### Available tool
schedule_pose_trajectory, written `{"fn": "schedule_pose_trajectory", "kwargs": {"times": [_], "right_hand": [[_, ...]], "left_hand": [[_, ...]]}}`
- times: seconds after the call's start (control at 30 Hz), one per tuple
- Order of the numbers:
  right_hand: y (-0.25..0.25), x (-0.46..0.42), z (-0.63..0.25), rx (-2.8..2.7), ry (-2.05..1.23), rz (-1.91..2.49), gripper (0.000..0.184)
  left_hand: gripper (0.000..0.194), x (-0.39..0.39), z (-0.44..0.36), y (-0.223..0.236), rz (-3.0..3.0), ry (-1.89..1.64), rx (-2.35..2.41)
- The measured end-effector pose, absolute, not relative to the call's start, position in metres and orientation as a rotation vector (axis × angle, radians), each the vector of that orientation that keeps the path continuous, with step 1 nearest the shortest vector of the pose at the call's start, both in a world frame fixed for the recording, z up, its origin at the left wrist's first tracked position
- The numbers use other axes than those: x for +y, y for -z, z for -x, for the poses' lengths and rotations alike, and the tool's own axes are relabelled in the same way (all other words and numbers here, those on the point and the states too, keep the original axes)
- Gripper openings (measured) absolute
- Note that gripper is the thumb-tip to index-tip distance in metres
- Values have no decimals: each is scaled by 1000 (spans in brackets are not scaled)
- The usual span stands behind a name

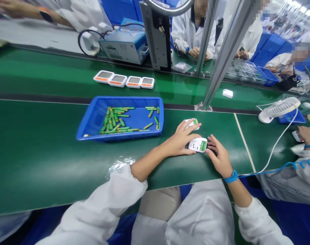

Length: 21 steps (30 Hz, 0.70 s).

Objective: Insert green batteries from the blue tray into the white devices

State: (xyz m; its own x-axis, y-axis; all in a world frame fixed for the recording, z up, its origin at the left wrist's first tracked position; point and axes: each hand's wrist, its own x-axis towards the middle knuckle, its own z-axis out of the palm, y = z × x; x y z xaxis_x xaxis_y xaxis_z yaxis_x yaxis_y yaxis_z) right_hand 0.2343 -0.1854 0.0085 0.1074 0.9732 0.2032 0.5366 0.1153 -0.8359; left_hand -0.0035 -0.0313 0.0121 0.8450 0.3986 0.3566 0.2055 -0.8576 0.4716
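Face down on the green bench lies a small white device, its battery bay uncovered at the right end with green batteries inside. My left hand grips its left end between thumb and index finger. The other fingers of that hand reach over a second white device just behind, partly hidden, with green showing in it too. At the right end of the nearer device is my right hand, fingers apart and curved, holding nothing; whether the fingertips touch the device I cannot tell.
A blue bin of loose green batteries stands left of my hands. Behind it is a row of white-and-orange devices. A metal post, a white fan and clear plastic are around. A co-worker's hand is at right.
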Motion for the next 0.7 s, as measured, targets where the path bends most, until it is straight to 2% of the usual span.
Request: {"fn": "schedule_pose_trajectory", "kwargs": {"times": [0.07, 0.1, 0.2, 0.27, 0.33, 0.37, 0.53, 0.63, 0.7], "right_hand": [[-8, -183, -231, -1464, -744, 1513, 71], [-9, -182, -229, -1451, -781, 1508, 69], [-13, -181, -223, -1470, -825, 1519, 46], [-14, -181, -226, -1520, -779, 1543, 33], [-12, -182, -239, -1567, -649, 1577, 32], [-10, -183, -250, -1582, -550, 1595, 35], [9, -182, -342, -1619, 17, 1729, 47], [18, -182, -391, -1616, 162, 1859, 53], [19, -185, -402, -1609, 184, 1892, 55]], "left_hand": [[62, -33, 4, -15, -2641, -660, 398], [61, -34, 4, -16, -2656, -683, 381], [58, -34, 2, -14, -2676, -736, 358], [72, -31, 2, -7, -2652, -739, 407], [91, -25, 3, 3, -2580, -765, 580], [95, -21, 5, 9, -2525, -792, 709], [58, 1, 15, 31, -2319, -848, 1125], [48, 6, 14, 32, -2355, -841, 1094], [47, 5, 8, 27, -2349, -860, 1018]]}}
